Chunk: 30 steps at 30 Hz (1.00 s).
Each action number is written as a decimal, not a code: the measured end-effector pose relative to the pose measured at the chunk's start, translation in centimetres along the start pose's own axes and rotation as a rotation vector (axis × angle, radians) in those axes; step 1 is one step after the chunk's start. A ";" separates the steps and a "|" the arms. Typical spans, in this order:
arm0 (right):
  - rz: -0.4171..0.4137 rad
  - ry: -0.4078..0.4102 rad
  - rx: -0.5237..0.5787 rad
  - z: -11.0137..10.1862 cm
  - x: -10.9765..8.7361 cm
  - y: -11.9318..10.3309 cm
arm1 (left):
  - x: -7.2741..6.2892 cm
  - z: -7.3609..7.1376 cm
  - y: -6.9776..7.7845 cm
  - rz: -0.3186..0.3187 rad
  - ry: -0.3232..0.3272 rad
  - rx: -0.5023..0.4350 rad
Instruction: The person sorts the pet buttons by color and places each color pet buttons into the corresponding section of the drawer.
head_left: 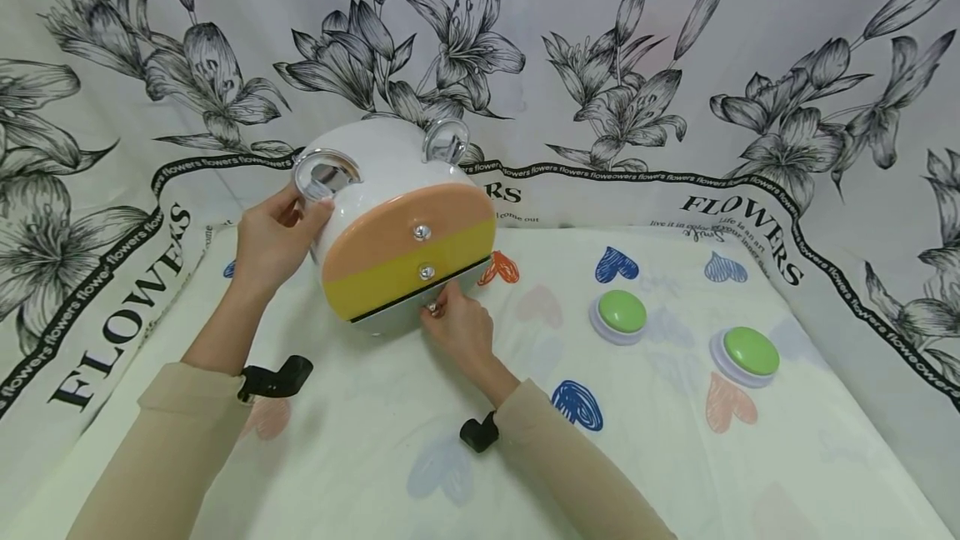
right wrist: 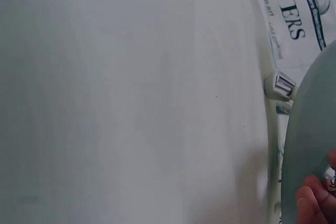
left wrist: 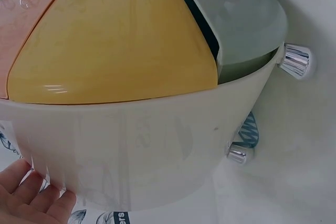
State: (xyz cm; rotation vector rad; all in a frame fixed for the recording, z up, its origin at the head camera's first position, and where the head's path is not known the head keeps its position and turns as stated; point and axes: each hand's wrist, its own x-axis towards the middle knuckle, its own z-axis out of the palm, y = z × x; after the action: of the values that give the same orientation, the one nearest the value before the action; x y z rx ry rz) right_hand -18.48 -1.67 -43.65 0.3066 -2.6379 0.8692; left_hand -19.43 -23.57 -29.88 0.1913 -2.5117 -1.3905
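Observation:
A white rounded drawer box [head_left: 375,148] with clear silvery ears stands on the table. Its front has an orange drawer [head_left: 375,232], a yellow drawer [head_left: 390,273] and a grey-green bottom drawer [left wrist: 252,19], each with a silver knob. The bottom drawer sits slightly out, with a dark gap under the yellow one. My left hand [head_left: 273,240] holds the box's upper left side by the ear, thumb toward the front; its fingertips [left wrist: 58,203] lie against the white wall. My right hand [head_left: 461,327] pinches the bottom drawer's knob [head_left: 432,307].
Two green push buttons on white bases, a nearer one [head_left: 750,352] and a farther one [head_left: 622,312], stand to the right. A white cloth with printed hearts [head_left: 577,405] covers the table. Behind hangs a flower-printed curtain [head_left: 525,132]. Silvery feet [left wrist: 296,61] stick out from the box's underside.

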 end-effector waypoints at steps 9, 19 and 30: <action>0.019 -0.025 0.011 -0.6 -1.1 0.3 | 0.0 0.0 0.0 -0.006 0.003 0.004; 0.035 -0.046 0.005 -1.5 -2.0 0.5 | 0.1 0.0 0.0 -0.008 0.010 -0.001; 0.019 -0.032 0.004 -2.1 -2.9 0.9 | 0.1 0.0 0.0 -0.018 0.002 -0.005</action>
State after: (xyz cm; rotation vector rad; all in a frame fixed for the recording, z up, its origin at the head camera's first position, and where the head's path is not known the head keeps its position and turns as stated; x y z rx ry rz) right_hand -15.53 0.54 -43.69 0.2993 -2.6724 0.8834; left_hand -19.55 -23.65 -29.84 0.2147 -2.5104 -1.4023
